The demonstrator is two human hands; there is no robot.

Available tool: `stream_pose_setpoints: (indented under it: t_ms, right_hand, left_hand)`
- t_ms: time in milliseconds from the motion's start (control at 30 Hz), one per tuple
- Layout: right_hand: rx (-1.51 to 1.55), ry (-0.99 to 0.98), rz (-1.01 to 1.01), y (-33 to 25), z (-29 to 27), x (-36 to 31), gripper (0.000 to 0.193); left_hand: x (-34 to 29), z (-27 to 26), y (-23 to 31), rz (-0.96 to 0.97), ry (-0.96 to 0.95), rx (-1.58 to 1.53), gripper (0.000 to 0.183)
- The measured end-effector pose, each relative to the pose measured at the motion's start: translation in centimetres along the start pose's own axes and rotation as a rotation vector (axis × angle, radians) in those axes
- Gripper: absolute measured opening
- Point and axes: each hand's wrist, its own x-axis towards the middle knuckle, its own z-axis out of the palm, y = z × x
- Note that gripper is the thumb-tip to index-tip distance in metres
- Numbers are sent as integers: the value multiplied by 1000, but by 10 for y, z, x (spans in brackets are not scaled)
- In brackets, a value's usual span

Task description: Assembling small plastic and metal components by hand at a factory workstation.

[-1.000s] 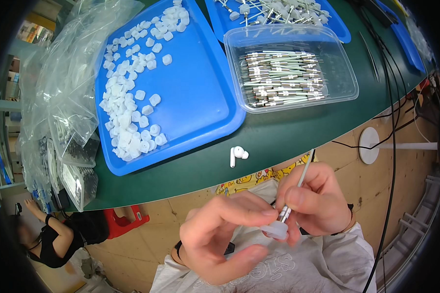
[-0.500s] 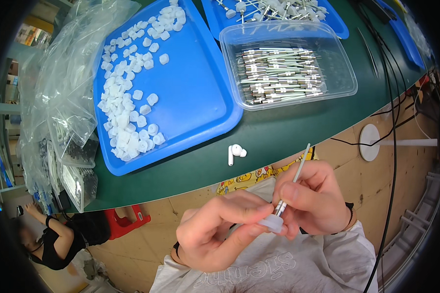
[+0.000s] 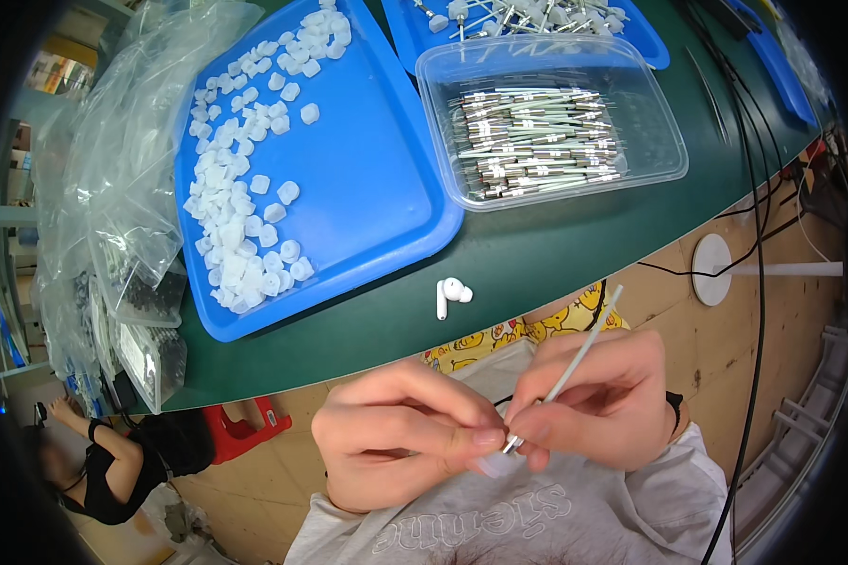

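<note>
In front of my body, my left hand (image 3: 396, 438) pinches a small translucent white cap (image 3: 486, 465), mostly covered by the fingers. My right hand (image 3: 608, 395) grips a thin pale-green rod (image 3: 589, 344) with a metal end, tilted up to the right. The metal end meets the cap between my fingertips; how deep it sits is hidden. Many similar caps (image 3: 226, 198) lie along the left side of a blue tray (image 3: 386, 202). Similar rods (image 3: 537, 141) fill a clear plastic box (image 3: 655, 141) on the table.
A white earbud (image 3: 450, 297) lies near the edge of the green table (image 3: 349, 348). Another blue tray (image 3: 645, 38) holds rods with caps. Clear plastic bags (image 3: 113, 179) lie at left, black cables (image 3: 749, 141) at right. A person (image 3: 113, 461) sits beyond a red stool (image 3: 240, 424).
Both hands have shifted slightly down, the left one also leftward. The rod leans more to the right, and the cap is now more hidden by my left fingers.
</note>
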Motion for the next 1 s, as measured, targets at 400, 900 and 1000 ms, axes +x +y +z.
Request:
stream_pose_setpoints:
  t_ms: [400, 900, 1000]
  right_hand:
    - [94, -61, 144, 0, -2, 6, 16]
    - [-1111, 371, -451, -101, -61, 103, 33]
    - [-1648, 125, -474, -100, -61, 101, 29]
  left_hand:
    - [-5, -11, 5, -108, -44, 157, 14]
    - [50, -52, 32, 78, 496, 1334, 15]
    - [55, -64, 26, 17, 443, 1411, 20]
